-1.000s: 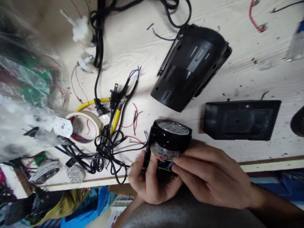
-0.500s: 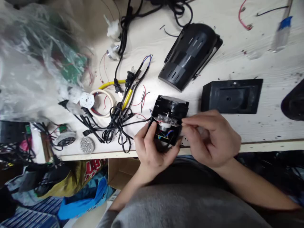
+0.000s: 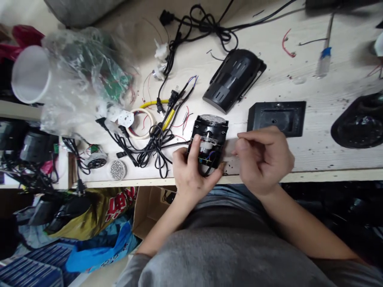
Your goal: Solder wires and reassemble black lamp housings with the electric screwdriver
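My left hand (image 3: 193, 175) grips an opened black device housing (image 3: 211, 129) at the table's front edge. Its index finger lies along the housing's left side, with the thumb at the lower right. Inside the housing show a small motor with a white part (image 3: 206, 146), blue and red wires and the edge of a circuit board. To the right, apart from the housing, my right hand (image 3: 265, 161) is closed in a pinch. Whatever its fingertips may hold is too small to make out. A black rectangular cover (image 3: 277, 118) lies just beyond that hand.
Behind the housing rests a black slotted shell (image 3: 235, 79). Tangled black cords (image 3: 149, 149), a tape roll (image 3: 152, 119) and a solder-tip cleaner (image 3: 118, 170) lie leftward. A screwdriver (image 3: 324, 63) and a black rounded part (image 3: 359, 121) are at the right. Plastic bags (image 3: 80, 67) cover the back left.
My right hand has drawn back from the housing's right edge, leaving a gap. The left hand keeps its hold, and the housing's upper end now shows more plainly. The camera view has shifted.
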Tool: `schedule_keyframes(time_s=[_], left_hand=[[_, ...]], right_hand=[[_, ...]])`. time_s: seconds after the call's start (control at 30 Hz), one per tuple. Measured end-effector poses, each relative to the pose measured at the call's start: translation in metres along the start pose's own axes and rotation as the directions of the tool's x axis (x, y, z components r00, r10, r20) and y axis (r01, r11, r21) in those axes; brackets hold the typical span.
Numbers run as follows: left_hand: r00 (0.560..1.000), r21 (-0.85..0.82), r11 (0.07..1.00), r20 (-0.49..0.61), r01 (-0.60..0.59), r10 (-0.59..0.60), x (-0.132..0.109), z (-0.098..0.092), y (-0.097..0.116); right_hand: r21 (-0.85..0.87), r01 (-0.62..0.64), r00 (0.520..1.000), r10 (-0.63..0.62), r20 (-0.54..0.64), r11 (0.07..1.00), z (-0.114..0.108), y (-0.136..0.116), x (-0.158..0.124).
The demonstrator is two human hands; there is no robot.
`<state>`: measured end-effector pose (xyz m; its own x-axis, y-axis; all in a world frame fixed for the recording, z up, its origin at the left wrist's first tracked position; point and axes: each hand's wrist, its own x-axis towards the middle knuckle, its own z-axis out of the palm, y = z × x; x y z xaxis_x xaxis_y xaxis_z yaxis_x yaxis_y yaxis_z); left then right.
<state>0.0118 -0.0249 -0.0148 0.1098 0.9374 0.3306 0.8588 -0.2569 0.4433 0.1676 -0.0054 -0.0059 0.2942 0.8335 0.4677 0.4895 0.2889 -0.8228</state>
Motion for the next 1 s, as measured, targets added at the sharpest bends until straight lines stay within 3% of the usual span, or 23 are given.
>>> schedule_keyframes(time_s=[0.13,0.27,0.67,1.0], left_hand=[[1.0,-0.021,1.0,0.004,0.003,-0.003,-0.001,-0.0015,0.0011],[1.0,-0.01,1.0,-0.018,-0.006,0.005,-0.0025,-0.0041,0.0034],[0.996,-0.099,0.995,-0.083,0.009,-0.017,0.0024,-0.0086,0.0061],[0.998,-0.064,0.998,-0.06,-0.011,0.007,0.0001,-0.0066,0.0037]], right_hand=[[-0.042,0.088,0.987,-0.081,0.136,0.995,0.0027,-0.0009,0.0043],[-0.026,0.115,0.975,-0.108,0.196,0.993,0.0064,0.0012,0.0049],[-0.025,0.179,0.942,-0.164,0.294,0.983,0.0016,-0.0026,0.0095],[-0.028,0.131,0.946,-0.117,0.301,0.991,0.0033,-0.0039,0.0095]])
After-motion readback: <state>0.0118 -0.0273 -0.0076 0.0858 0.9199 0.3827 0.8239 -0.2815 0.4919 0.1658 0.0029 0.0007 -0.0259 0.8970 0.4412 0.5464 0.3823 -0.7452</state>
